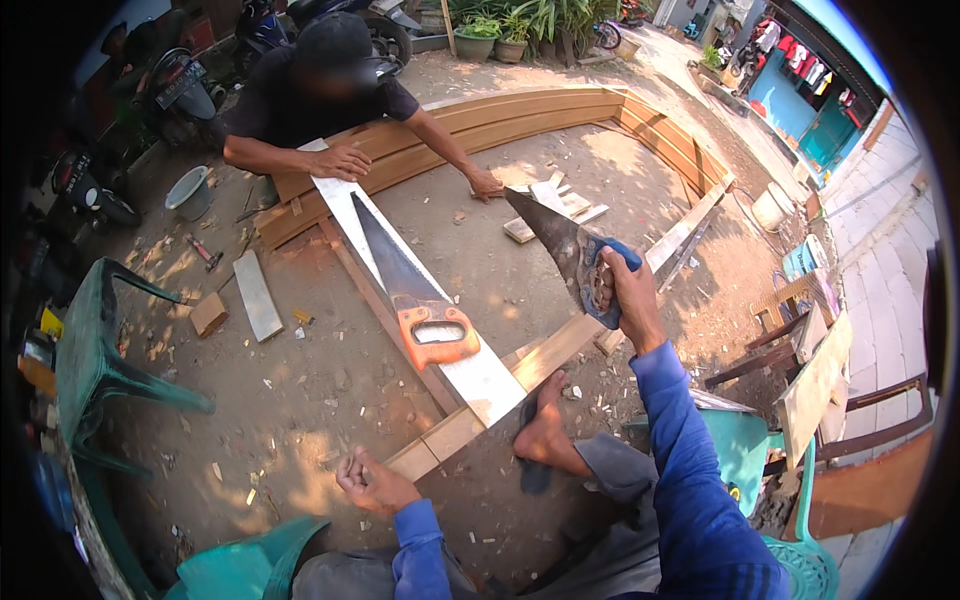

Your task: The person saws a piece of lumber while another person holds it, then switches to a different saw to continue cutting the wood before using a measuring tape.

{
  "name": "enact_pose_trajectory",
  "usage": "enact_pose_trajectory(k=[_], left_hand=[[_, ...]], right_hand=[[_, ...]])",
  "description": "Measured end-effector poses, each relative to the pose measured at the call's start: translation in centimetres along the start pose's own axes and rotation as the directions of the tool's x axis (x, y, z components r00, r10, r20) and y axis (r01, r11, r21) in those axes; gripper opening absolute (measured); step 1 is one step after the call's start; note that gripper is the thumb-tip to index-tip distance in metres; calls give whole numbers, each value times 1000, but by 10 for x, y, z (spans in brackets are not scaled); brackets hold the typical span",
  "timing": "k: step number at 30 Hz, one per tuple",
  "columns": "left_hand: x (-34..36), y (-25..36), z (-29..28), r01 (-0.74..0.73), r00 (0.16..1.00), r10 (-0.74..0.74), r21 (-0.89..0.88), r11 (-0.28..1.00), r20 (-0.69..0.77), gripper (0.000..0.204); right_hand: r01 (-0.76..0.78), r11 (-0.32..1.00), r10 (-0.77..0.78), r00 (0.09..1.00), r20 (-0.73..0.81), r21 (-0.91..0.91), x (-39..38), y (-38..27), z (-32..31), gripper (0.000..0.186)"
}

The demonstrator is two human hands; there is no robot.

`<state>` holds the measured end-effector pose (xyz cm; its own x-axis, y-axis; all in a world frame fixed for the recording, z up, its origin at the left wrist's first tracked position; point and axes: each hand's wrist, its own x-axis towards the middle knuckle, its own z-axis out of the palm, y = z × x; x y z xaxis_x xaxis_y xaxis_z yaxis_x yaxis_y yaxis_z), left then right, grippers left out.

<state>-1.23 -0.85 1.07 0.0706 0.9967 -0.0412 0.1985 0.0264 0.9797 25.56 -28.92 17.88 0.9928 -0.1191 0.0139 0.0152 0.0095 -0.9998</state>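
Observation:
My right hand (630, 292) grips a handsaw (558, 238) by its blue handle, its dark blade raised and pointing away to the left. My left hand (375, 483) is loosely curled, with nothing visible in its fingers, beside the near end of a wooden beam (545, 360). A white board (480, 380) lies across that beam. On the board rests a second handsaw (437, 338) with an orange handle. Across from me a person bends over, one hand (340, 162) on the board's far end and the other (486, 184) near some wood offcuts (570, 203).
A long brown wooden frame (520, 108) curves across the far side. At left are a green plastic chair (120, 350), a hammer (205, 252), a loose plank (257, 295) and a bucket (188, 190). Scrap wood (815, 385) leans at right. My bare foot (548, 430) is beside the beam.

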Motion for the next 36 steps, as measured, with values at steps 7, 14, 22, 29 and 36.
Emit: enact_pose_trajectory(k=[7, 14, 22, 29, 36], left_hand=[[-5, 7, 7, -26, 999, 28, -53, 998, 27, 32], [8, -8, 11, -68, 996, 71, -51, 996, 62, 33], [25, -36, 19, -58, 979, 87, -162, 985, 182, 41], [31, -40, 18, -68, 987, 79, -81, 994, 143, 39], [18, -28, 15, -85, 982, 100, -98, 992, 162, 33]], right_hand=[[12, 952, 18, 995, -97, 306, -190, -15, -104, 26], [-138, 897, 247, 945, -216, 421, -284, 47, -93, 18], [-139, 914, 240, 942, -233, 382, -305, 91, -79, 15], [-189, 901, 266, 952, -154, 391, -303, 91, -86, 23], [-207, 916, 269, 953, -141, 343, -303, 92, -89, 17]])
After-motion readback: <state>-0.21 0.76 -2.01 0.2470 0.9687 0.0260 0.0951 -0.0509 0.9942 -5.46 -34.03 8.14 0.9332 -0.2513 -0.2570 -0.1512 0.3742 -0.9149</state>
